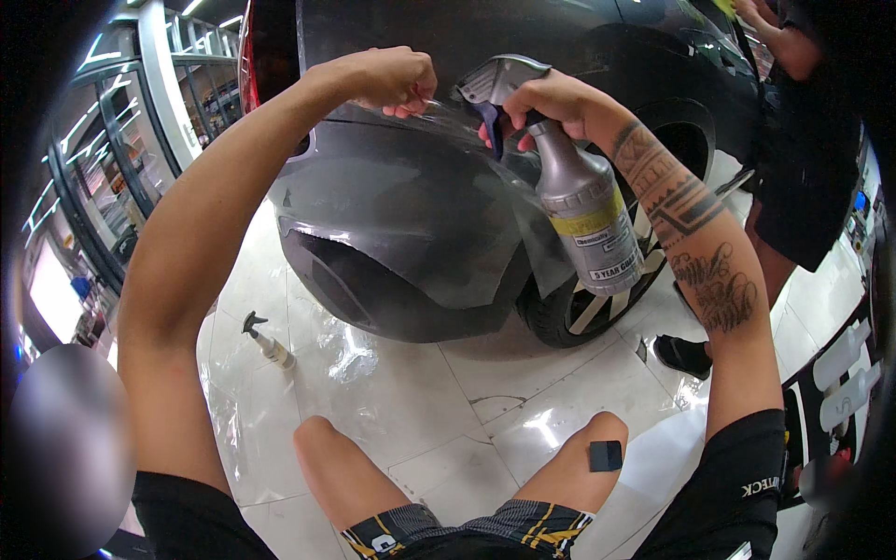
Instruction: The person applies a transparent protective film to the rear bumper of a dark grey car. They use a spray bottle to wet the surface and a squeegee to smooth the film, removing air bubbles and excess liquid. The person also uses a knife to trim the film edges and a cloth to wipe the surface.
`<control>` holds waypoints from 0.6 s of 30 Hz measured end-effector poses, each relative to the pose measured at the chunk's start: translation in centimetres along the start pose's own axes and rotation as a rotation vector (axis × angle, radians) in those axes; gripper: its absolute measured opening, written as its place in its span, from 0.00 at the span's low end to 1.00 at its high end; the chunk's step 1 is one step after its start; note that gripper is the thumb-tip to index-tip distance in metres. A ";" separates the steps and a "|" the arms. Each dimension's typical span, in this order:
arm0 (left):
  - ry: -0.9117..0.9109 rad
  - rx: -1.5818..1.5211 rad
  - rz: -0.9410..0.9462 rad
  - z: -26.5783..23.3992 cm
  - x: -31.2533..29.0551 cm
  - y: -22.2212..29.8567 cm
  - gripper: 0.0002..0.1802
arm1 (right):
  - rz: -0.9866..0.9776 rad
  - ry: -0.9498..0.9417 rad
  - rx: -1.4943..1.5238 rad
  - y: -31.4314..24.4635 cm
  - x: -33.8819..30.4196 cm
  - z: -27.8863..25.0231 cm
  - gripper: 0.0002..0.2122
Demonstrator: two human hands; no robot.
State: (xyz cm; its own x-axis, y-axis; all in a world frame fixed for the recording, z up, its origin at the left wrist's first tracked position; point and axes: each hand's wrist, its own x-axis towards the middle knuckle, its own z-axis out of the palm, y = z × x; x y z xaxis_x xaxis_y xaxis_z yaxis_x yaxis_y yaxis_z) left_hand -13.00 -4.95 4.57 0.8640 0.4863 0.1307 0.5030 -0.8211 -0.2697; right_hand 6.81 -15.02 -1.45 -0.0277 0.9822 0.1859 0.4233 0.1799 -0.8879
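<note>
Pinched in my left hand (397, 80) is the edge of a thin clear film (446, 119), stretched over the grey rear bumper (401, 201) of a car. Closed around the neck of a silver spray bottle (586, 210) is my right hand (551, 105), its fingers at the dark trigger. The bottle has a grey spray head and a yellow-banded label, and it hangs tilted in front of the rear wheel. Film also hangs loose beside the bottle, with a ragged lower edge along the bumper. A small dark square pad (606, 456) rests on my right thigh.
A second spray bottle (273, 347) stands on the shiny tiled floor (439, 401) at left. The car's rear wheel (571, 317) is behind my bottle. Another person (801, 177) in dark clothes stands at the far right, near white bottles (847, 397). Glass doors (112, 159) line the left.
</note>
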 end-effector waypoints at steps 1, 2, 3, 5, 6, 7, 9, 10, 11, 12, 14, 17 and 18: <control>0.021 0.017 0.050 -0.1 0.2 -0.4 0.03 | 0.011 0.021 -0.001 -0.4 0.3 0.3 0.12; 0.038 0.031 0.092 0.1 0.4 -1.2 0.03 | 0.023 0.033 -0.001 -0.7 0.8 0.9 0.12; 0.055 0.045 0.134 0.5 0.4 -2.0 0.04 | 0.035 0.045 -0.001 -1.0 1.1 1.5 0.12; 0.421 0.381 0.384 2.3 -0.5 -3.7 0.01 | 0.032 0.055 -0.034 -1.1 1.7 1.8 0.12; 0.612 0.545 0.510 3.1 -0.6 -4.3 0.04 | 0.054 0.087 -0.056 -0.9 2.2 1.6 0.12; 0.559 0.510 0.531 3.3 -0.1 -4.7 0.04 | 0.076 0.119 -0.078 -0.6 2.5 1.3 0.12; 0.430 0.445 0.562 2.7 -0.7 -5.0 0.05 | 0.096 0.110 -0.079 -0.9 2.4 2.3 0.12; 0.138 0.053 0.244 2.1 -0.7 -4.0 0.05 | 0.107 0.104 -0.094 -0.8 2.4 2.7 0.11; 0.133 0.046 0.208 2.0 -0.6 -3.8 0.05 | 0.110 0.103 -0.119 -1.2 2.3 2.9 0.10; 0.129 0.039 0.171 1.9 -0.6 -3.8 0.06 | 0.093 0.131 -0.101 -1.2 2.4 3.1 0.09; 0.134 0.030 0.165 1.9 -0.9 -4.2 0.05 | 0.060 0.182 -0.071 -1.4 2.6 4.0 0.07; 0.201 -0.034 0.208 2.0 -1.3 -4.3 0.04 | 0.104 0.259 -0.179 -2.9 1.2 5.2 0.04; 0.223 0.116 0.210 1.6 -1.7 -4.7 0.06 | 0.114 0.220 -0.160 -3.1 1.0 5.7 0.03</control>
State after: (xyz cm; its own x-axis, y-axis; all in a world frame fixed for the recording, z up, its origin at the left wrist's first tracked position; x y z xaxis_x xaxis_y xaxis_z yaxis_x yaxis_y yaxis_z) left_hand -16.85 -1.47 4.06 0.9390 0.2220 0.2627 0.3182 -0.8507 -0.4183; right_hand 0.30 -14.28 -0.96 0.2177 0.9572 0.1906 0.5500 0.0410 -0.8342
